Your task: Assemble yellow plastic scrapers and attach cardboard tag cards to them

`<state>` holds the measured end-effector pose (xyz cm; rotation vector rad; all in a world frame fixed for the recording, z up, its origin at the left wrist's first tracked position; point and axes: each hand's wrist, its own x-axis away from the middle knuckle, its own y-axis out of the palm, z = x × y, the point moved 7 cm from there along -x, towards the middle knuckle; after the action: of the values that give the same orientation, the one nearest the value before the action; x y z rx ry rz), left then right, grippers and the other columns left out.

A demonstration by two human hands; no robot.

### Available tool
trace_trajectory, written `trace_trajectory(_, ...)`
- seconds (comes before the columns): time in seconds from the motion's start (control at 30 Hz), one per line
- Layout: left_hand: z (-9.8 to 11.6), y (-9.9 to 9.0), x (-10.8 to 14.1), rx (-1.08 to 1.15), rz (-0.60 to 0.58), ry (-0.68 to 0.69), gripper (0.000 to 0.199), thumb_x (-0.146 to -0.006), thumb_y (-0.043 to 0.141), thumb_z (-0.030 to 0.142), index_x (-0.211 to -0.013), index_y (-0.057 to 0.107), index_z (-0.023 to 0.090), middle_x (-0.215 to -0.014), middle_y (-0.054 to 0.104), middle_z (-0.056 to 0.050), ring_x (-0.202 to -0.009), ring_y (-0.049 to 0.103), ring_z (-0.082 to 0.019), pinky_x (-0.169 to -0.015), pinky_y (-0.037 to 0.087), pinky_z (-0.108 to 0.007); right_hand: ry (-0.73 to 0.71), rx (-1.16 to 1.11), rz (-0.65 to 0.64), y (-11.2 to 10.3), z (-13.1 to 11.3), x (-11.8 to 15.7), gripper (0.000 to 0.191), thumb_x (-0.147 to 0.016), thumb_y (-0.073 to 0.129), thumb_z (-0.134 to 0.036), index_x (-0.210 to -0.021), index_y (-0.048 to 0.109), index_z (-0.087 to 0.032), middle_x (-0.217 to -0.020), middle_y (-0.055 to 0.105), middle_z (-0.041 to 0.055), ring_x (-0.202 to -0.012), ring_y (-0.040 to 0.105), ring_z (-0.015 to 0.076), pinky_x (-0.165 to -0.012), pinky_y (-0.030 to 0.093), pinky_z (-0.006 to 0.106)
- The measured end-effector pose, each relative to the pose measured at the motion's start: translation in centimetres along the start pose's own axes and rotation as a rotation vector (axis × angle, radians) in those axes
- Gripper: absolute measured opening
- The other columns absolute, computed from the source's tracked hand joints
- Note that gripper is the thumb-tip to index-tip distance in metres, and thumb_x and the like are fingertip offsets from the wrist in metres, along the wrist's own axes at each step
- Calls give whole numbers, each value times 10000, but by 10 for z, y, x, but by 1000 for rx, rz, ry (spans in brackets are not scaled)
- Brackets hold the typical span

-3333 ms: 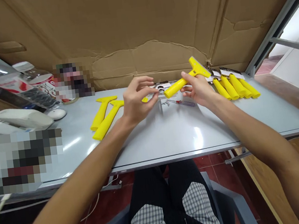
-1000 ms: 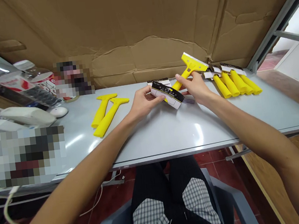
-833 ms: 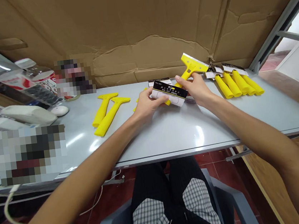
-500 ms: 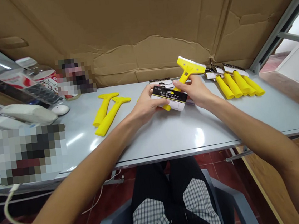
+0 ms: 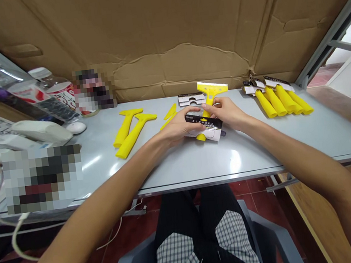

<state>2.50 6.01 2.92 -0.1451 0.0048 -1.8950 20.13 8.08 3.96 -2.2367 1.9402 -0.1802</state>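
A black and white printed card is pinched in my left hand, thumb on its face. My right hand grips a yellow scraper just below its wide head, which points away from me. The scraper's handle passes behind the card, and its rounded yellow end shows below it. Behind my hands lie more cards on the table. Thin yellow pieces rest beside my left hand. Two yellow scraper bodies lie further left.
Several yellow handles with cards lie in a row at the right on the grey table. At the left are a white mouse, a white device and bottles. Brown cardboard stands behind.
The scraper has turned more upright and its head has moved left and lower. The card has come slightly nearer to me. The thin yellow pieces now show beside my left hand.
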Motion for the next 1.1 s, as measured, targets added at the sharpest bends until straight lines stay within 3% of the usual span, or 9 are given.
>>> trace_trajectory(0.17,2,0,0,-26,2,7,821,-600,937,185,-1368,647,215,-901,734,-24,-741,662,-190,-659,459,-320,55,-250,77,-8,-5,0,348,-1013,824,-531,-1014,659,-225,-1127,755,88,-830,715,169,-623,551,270)
trace_trajectory(0.27,2,-1,-1,1,-1,19,838,-587,948,184,-1369,646,212,-911,723,-18,-715,655,-175,-648,467,-318,71,-389,137,-13,-7,1,254,-1008,775,-338,-1167,588,-274,-1103,757,41,-782,698,147,-616,549,251)
trace_trajectory(0.37,3,-2,-2,46,-35,45,851,-599,969,202,-1388,650,220,-916,723,-15,-731,669,-176,-657,490,-313,45,-383,143,-15,-10,3,388,-939,771,-263,-1223,515,-329,-1063,757,-4,-790,706,155,-635,555,254)
trace_trajectory(0.57,4,-2,-1,44,-70,65,827,-610,994,212,-1375,681,222,-893,732,-19,-722,688,-189,-658,493,-308,-83,-142,196,-28,-22,1,487,-962,736,-608,-1340,515,-396,-1313,743,43,-996,758,250,-726,641,374)
trace_trajectory(0.63,5,-1,0,54,-71,60,828,-608,996,208,-1374,681,217,-906,737,-25,-732,692,-192,-663,492,-310,-110,-106,212,-31,-24,0,511,-963,731,-627,-1368,514,-402,-1306,741,45,-993,755,249,-731,642,378)
trace_trajectory(0.8,12,-5,1,177,19,71,860,-543,986,171,-1337,658,212,-1071,786,-69,-899,755,-227,-787,564,-336,-64,-201,134,-21,-18,1,427,-937,780,-447,-1282,544,-357,-1129,765,19,-1003,762,226,-785,634,352)
trace_trajectory(0.9,19,-12,1,236,76,134,884,-515,987,171,-1327,643,241,-1172,776,-62,-965,768,-234,-829,595,-339,-90,-184,41,-9,-20,4,377,-922,819,-451,-1212,620,-315,-1108,773,38,-1047,757,239,-799,638,357)
trace_trajectory(1.0,23,-18,0,251,99,177,1043,-526,998,177,-1475,584,302,-1191,768,-56,-939,774,-231,-803,610,-337,-100,-154,-35,-8,-20,2,302,-1007,732,-541,-1134,704,-269,-1166,779,78,-1010,749,228,-702,602,306)
trace_trajectory(1.1,26,-29,-3,236,137,203,1007,-553,992,190,-1471,598,320,-1142,761,-51,-905,770,-233,-766,608,-335,-51,-64,-108,-15,-16,-4,264,-1045,673,-475,-1126,753,-236,-1153,791,102,-865,727,203,-607,538,288)
